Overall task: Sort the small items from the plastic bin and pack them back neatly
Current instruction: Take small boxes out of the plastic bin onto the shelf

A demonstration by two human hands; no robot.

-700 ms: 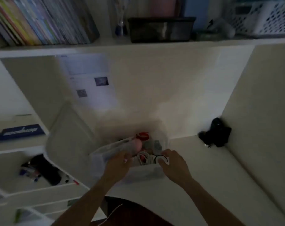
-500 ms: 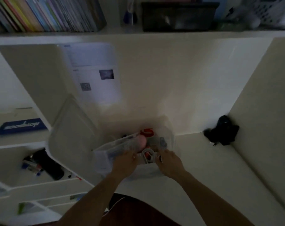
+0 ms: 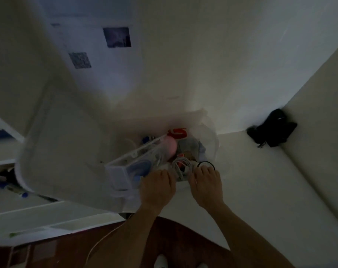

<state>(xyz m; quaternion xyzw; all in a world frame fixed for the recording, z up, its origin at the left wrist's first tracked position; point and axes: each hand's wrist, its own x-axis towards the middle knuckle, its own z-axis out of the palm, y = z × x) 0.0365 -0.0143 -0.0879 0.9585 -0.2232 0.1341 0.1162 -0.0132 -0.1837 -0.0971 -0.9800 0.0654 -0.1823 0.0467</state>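
Observation:
A clear plastic bin [image 3: 210, 132] stands on the white desk [image 3: 251, 180] against the back wall. Inside lie a smaller clear box [image 3: 129, 163], a pink item [image 3: 170, 147], a red-and-white item [image 3: 177, 132], coiled white cables [image 3: 180, 165], a black ring [image 3: 206, 163] and other small items. My left hand [image 3: 156, 188] grips the bin's near rim beside the clear box. At the near rim on the right, my right hand [image 3: 207, 184] has its fingers curled over the edge by the black ring. The scene is dim and blurred.
The bin's clear lid [image 3: 63, 151] leans open at the left. A black object [image 3: 272, 130] sits in the desk's right corner. A printed sheet [image 3: 98, 55] hangs on the back wall. Shelves with small items [image 3: 11, 182] are at lower left. Wooden floor and my feet show below.
The view has dropped and moved closer; the upper bookshelf is out of sight. Both hands stay at the bin's near rim, the right hand now nearer the black ring.

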